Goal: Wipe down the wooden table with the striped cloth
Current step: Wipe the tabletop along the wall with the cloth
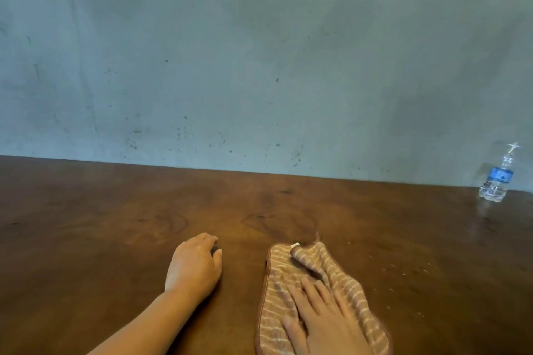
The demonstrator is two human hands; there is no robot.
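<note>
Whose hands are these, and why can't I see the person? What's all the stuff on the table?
There is just one picture, taken by a camera worn on a person's head, so you see only what they see when looking down: their own two arms. The right hand lies flat, fingers spread, pressing on a brown-and-cream striped cloth to wipe the dark brown wooden table. The left hand rests on the bare wood beside it, fingers loosely bent, holding nothing. Some small water droplets glint to the right of the cloth. Far off on the right, by the grey wall, stands a clear plastic water bottle with a blue label.
</note>
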